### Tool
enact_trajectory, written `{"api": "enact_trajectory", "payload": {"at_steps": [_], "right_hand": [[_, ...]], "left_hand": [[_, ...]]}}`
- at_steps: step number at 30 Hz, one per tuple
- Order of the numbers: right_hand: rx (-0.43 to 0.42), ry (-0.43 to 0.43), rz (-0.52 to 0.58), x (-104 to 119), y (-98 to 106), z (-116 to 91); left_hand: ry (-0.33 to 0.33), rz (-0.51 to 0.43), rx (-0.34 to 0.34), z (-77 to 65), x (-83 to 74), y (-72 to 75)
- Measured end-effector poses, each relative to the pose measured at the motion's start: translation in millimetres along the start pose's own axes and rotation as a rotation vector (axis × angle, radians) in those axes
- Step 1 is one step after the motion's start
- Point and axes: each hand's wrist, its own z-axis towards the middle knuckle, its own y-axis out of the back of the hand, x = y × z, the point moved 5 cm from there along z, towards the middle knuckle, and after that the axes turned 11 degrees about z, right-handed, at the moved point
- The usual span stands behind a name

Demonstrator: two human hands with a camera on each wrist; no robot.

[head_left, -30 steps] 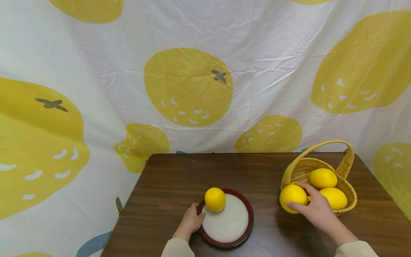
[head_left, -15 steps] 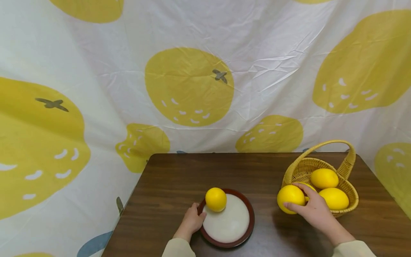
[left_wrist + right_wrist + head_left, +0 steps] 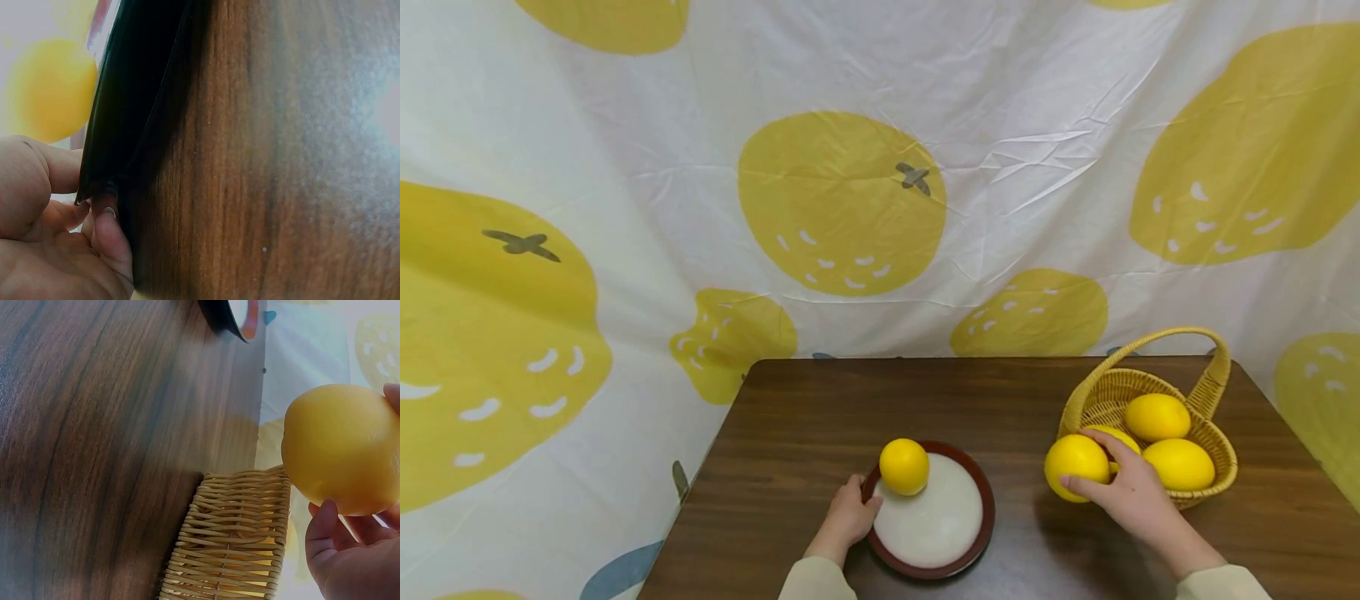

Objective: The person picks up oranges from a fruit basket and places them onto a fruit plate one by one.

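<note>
Right wrist view: the fruit [image 3: 340,450] looks smooth, rounded, yellow.

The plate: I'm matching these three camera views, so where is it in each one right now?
Head: the plate is low, just right of centre.
Left wrist: the plate is upper left, its dark side showing, cut off by the top edge.
Right wrist: the plate is at the top edge, mostly out of frame.
Shared landmark: the brown table.

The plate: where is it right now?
In the head view, the plate sits low, just right of centre, left of the wicker basket; the left hand grips its left edge, and a yellow fruit is on it.
</note>
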Motion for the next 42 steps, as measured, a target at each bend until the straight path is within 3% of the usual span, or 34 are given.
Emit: {"api": "enact_trajectory", "payload": {"at_steps": [42], "right_hand": [[0.055, -0.022, 0.073, 8, -21, 1]], "left_hand": [[0.025, -0.015, 0.001, -1.3, -1.3, 2.0]]}}
